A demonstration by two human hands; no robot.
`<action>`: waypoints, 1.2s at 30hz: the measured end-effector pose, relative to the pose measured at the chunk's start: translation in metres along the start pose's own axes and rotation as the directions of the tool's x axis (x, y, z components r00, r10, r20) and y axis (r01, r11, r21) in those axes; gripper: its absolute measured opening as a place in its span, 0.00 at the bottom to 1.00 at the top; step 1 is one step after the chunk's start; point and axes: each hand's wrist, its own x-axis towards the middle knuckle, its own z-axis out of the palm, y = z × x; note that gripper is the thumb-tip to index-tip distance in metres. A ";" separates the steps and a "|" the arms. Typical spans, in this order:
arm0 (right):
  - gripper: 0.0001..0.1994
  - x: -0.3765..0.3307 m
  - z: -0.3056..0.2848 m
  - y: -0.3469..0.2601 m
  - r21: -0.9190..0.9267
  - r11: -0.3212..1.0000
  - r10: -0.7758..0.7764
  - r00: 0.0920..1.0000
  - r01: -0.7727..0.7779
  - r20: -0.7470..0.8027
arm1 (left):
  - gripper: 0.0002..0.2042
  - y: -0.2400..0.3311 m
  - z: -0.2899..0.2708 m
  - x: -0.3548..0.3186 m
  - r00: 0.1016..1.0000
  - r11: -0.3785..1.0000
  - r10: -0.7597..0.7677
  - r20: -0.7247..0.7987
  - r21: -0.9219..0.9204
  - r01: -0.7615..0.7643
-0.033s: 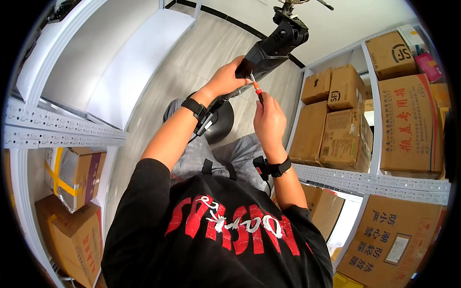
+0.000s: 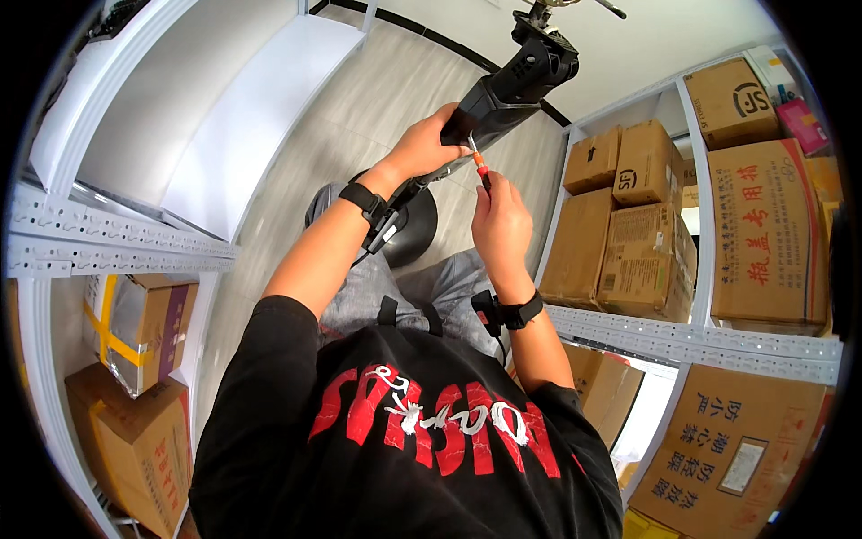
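Note:
A black, angular frame of what looks like a folding scooter or bike slants up in front of me. My left hand is wrapped round its lower part, thumb toward me. In my right hand is a screwdriver with an orange-red and black handle, held between closed fingers. Its metal shaft points up at the frame's near face, close to my left thumb. Whether the tip sits in a screw is too small to tell. Below the left hand, a round black part lies between my legs.
White metal shelving runs along the left, with a box wrapped in yellow tape on it. Stacked cartons fill the right-hand shelves. A large carton stands at the lower right. Grey wood-pattern floor lies ahead.
My right hand has shifted very slightly to the left with the screwdriver. The left hand stays in the same place on the frame.

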 end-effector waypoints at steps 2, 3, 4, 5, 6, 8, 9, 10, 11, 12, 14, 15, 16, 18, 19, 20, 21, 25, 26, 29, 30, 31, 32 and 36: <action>0.10 -0.002 0.008 0.005 0.096 0.994 0.048 0.999 -0.048 0.007 | 0.29 0.003 0.001 -0.003 0.999 1.000 -0.003 -0.054 0.016 0.004; 0.09 -0.001 0.010 0.007 0.141 0.987 0.073 0.997 -0.073 0.009 | 0.29 0.005 0.000 -0.003 0.999 1.000 -0.004 -0.035 0.004 0.004; 0.08 0.001 0.011 0.009 0.394 0.869 0.258 0.954 -0.299 0.154 | 0.29 0.007 -0.002 -0.002 1.000 1.000 -0.004 -0.015 -0.008 0.004; 0.08 0.004 0.008 0.011 0.575 0.640 0.383 0.861 -0.509 0.336 | 0.29 0.009 -0.003 -0.001 1.000 1.000 -0.005 0.005 -0.020 0.005; 0.08 0.009 0.005 0.012 0.664 0.331 0.427 0.734 -0.671 0.529 | 0.29 0.011 -0.005 -0.001 1.000 1.000 -0.017 0.013 -0.023 0.017; 0.08 0.016 -0.009 0.017 0.619 -0.158 0.286 0.564 -0.769 0.775 | 0.29 0.016 -0.008 -0.003 0.999 0.999 -0.040 0.030 -0.028 0.041; 0.08 0.017 -0.008 0.026 0.570 -0.283 0.182 0.541 -0.771 0.821 | 0.29 0.016 -0.007 -0.002 0.999 0.999 -0.028 0.031 -0.042 0.029; 0.08 0.017 -0.007 0.033 0.504 -0.397 0.071 0.522 -0.767 0.850 | 0.29 0.014 -0.006 -0.001 0.999 0.998 -0.015 0.033 -0.057 0.017; 0.10 0.015 -0.007 0.036 0.522 -0.355 0.060 0.538 -0.776 0.841 | 0.29 0.013 -0.005 0.000 0.999 0.997 -0.002 0.034 -0.072 0.005; 0.10 0.017 -0.007 0.033 0.576 -0.153 0.161 0.555 -0.803 0.816 | 0.29 0.012 -0.005 0.000 0.999 0.997 -0.004 0.041 -0.077 0.008; 0.11 0.017 -0.009 0.019 0.562 0.266 0.332 0.622 -0.783 0.709 | 0.28 0.010 -0.006 -0.001 0.999 0.996 -0.008 0.054 -0.088 0.012; 0.15 0.012 -0.004 0.017 0.439 0.830 0.169 0.906 -0.343 0.389 | 0.28 0.011 -0.005 -0.001 0.999 0.995 -0.013 0.046 -0.096 0.018; 0.16 0.009 -0.003 0.017 0.348 0.903 0.152 0.946 -0.251 0.288 | 0.28 0.012 -0.004 -0.001 0.999 0.994 -0.019 0.038 -0.105 0.022; 0.19 0.007 -0.005 0.005 0.119 0.990 0.071 0.993 -0.082 0.092 | 0.28 0.012 -0.004 -0.002 0.999 0.994 -0.028 0.035 -0.103 0.032; 0.17 0.008 -0.009 0.001 0.077 0.993 0.086 0.993 -0.092 0.085 | 0.28 0.012 -0.004 -0.002 0.999 0.995 -0.033 0.040 -0.093 0.037; 0.15 0.009 -0.008 0.002 0.049 0.997 0.054 0.997 -0.057 0.052 | 0.28 0.012 -0.005 0.000 0.998 0.996 -0.038 0.044 -0.083 0.042; 0.13 0.007 -0.006 0.004 0.018 1.000 0.024 0.999 -0.025 0.025 | 0.28 0.012 -0.004 -0.001 0.998 0.996 -0.041 0.046 -0.081 0.044; 0.09 0.007 -0.007 0.000 -0.006 1.000 -0.004 1.000 0.004 -0.001 | 0.29 0.012 -0.003 -0.001 0.999 0.995 -0.026 0.024 -0.095 0.028; 0.09 0.007 -0.005 0.000 0.036 0.999 -0.007 1.000 0.007 -0.013 | 0.29 0.012 -0.004 -0.002 1.000 0.994 -0.027 0.016 -0.103 0.029; 0.08 0.005 0.003 0.009 0.332 0.927 0.155 0.985 -0.173 0.080 | 0.29 0.016 -0.005 -0.003 0.999 0.991 -0.039 0.037 -0.130 0.043; 0.08 0.006 0.006 0.014 0.511 0.781 0.282 0.933 -0.358 0.223 | 0.30 0.018 -0.007 -0.002 0.998 0.990 -0.040 0.048 -0.133 0.046; 0.07 0.007 0.008 0.019 0.631 0.569 0.361 0.850 -0.527 0.385 | 0.29 0.018 -0.007 -0.002 0.998 0.991 -0.040 0.044 -0.124 0.045; 0.07 0.009 0.007 0.026 0.719 0.308 0.339 0.778 -0.623 0.529 | 0.29 0.019 -0.006 -0.003 0.998 0.992 -0.039 0.040 -0.115 0.043; 0.07 0.016 -0.001 0.040 0.640 -0.213 0.148 0.623 -0.738 0.768 | 0.29 0.015 -0.006 -0.001 0.999 0.994 -0.039 0.038 -0.104 0.042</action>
